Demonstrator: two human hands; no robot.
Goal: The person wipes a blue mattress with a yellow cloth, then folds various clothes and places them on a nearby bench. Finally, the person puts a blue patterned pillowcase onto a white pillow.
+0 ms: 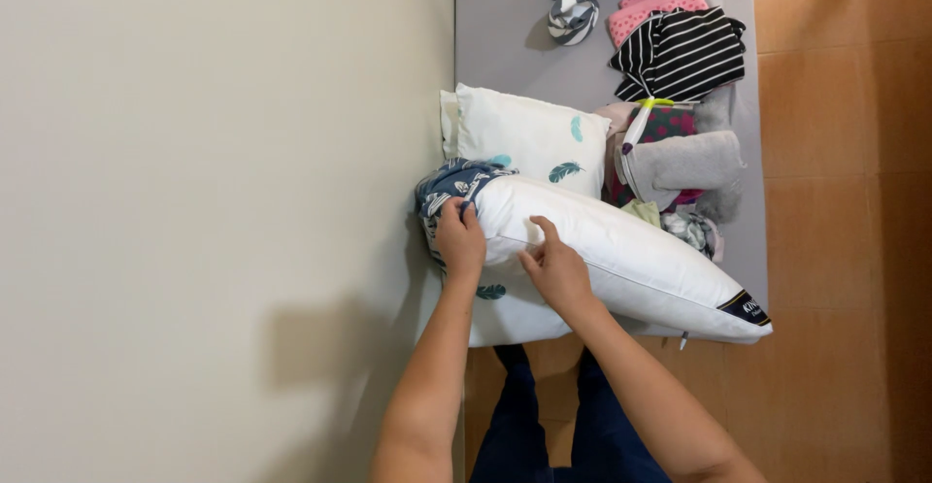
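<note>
The head view looks down on a grey mattress (pixel 505 46) that runs along a pale wall (pixel 194 201), with orange-brown floor tiles (pixel 835 201) on its other side.

A long white pillow (pixel 631 260) lies slantwise across the near end of the mattress, and everything else is placed from it. At its wall-side end sits a bunched dark blue pillowcase (pixel 451 184) with a pale leaf print. The left hand (pixel 460 242) rests at that end, its fingers closed on the edge of the pillowcase where it meets the pillow. The right hand (pixel 555 267) is just beside it, on top of the pillow, its fingers pinching the white fabric.

Behind the long pillow, touching it, stands a second white pillow with teal feather prints (pixel 529 138). Beside that one, toward the floor side, lies a heap of clothes with a grey towel (pixel 684 165) on top. Farther beyond are a black-and-white striped garment (pixel 680 54) over a pink one (pixel 649 9), and a twisted striped cloth (pixel 573 2). Under the pillow's near edge the person's dark blue trousers (pixel 563 425) show.
</note>
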